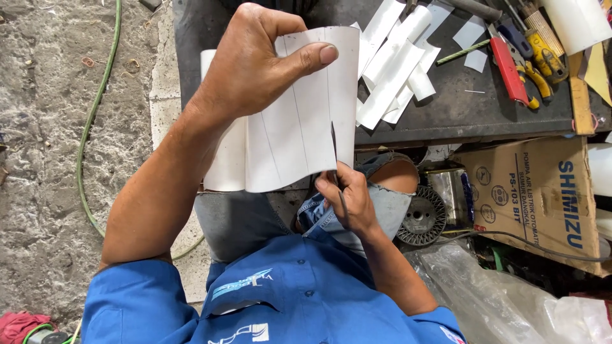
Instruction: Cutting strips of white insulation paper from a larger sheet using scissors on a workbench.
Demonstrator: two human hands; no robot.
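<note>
My left hand [255, 64] grips the top of a curved white plastic sheet [299, 127] marked with thin lengthwise lines, thumb pressed on its front. The sheet stands upright over my lap. My right hand [347, 197] is closed on a dark thin blade [334, 143], whose tip is in a slit running up from the sheet's lower edge. Another white curved piece [226, 159] sits behind the sheet on the left.
A dark workbench [459, 108] holds several cut white strips [395, 64], red and yellow hand tools [523, 60] and a white pipe piece [577, 22]. A cardboard box [542, 191], a round metal wheel [421, 216] and clear plastic bags [497, 293] lie at right. A green hose [89, 127] crosses the concrete floor.
</note>
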